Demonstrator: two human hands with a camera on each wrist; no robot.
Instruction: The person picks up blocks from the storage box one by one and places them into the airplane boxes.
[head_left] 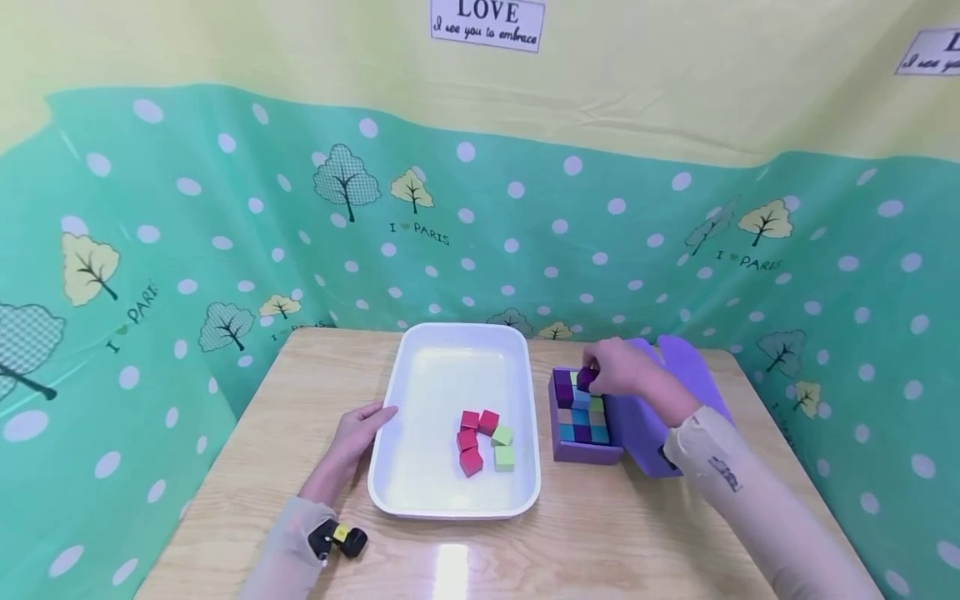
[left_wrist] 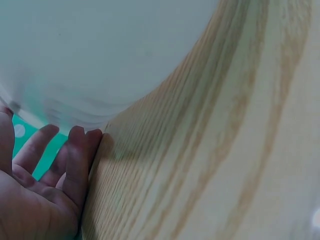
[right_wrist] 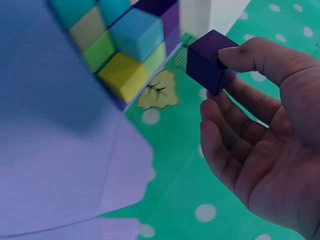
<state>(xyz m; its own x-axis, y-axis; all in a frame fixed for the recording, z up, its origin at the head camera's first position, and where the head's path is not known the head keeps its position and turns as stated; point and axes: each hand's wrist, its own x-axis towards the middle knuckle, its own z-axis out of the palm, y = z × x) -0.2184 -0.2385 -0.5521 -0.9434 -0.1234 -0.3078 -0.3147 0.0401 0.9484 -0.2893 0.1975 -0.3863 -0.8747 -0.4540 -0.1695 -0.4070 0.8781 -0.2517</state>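
In the head view my right hand (head_left: pixel 621 367) pinches a dark purple cube (head_left: pixel 587 379) between thumb and fingers, above a purple box (head_left: pixel 588 453). The right wrist view shows that cube (right_wrist: pixel 212 61) apart from the box's other cubes. The box holds several blue, teal, green, tan and purple cubes; a yellow cube (right_wrist: pixel 124 76) also shows in the right wrist view. My left hand (head_left: pixel 356 437) holds the left side of a white tray (head_left: pixel 457 512), thumb over the rim and fingertips against the outer wall. Several red cubes (head_left: pixel 470 462) and two light green cubes (head_left: pixel 504 458) lie in the tray.
The box's purple lid flap (head_left: pixel 637 433) stands folded out on its right, partly behind my right forearm. A wooden table (head_left: pixel 600 533) carries both containers. A green and yellow printed curtain (head_left: pixel 480 225) hangs behind it and along the sides.
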